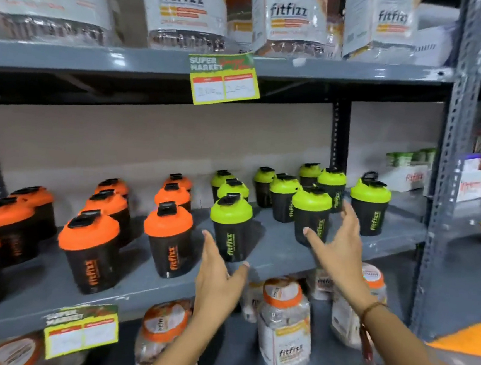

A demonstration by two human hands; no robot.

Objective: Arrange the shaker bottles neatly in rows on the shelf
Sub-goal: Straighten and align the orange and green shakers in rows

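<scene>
Black shaker bottles stand on the grey middle shelf [273, 255]. Orange-lidded ones [167, 240] fill the left half in rows running front to back. Green-lidded ones fill the right half, one row led by a front bottle [231, 228], with a looser group around another [312, 214] and a single bottle [369, 206] at the far right. My left hand [219, 279] is open just in front of the front green bottle, not touching it. My right hand [341, 249] is open with fingers spread beside the green bottle in the looser group, holding nothing.
Large clear jars with white labels [185, 5] line the shelf above, and orange-lidded jars [282, 322] sit on the shelf below. Yellow price tags [223, 79] hang from the shelf edges. A perforated steel upright [446, 171] borders the right side.
</scene>
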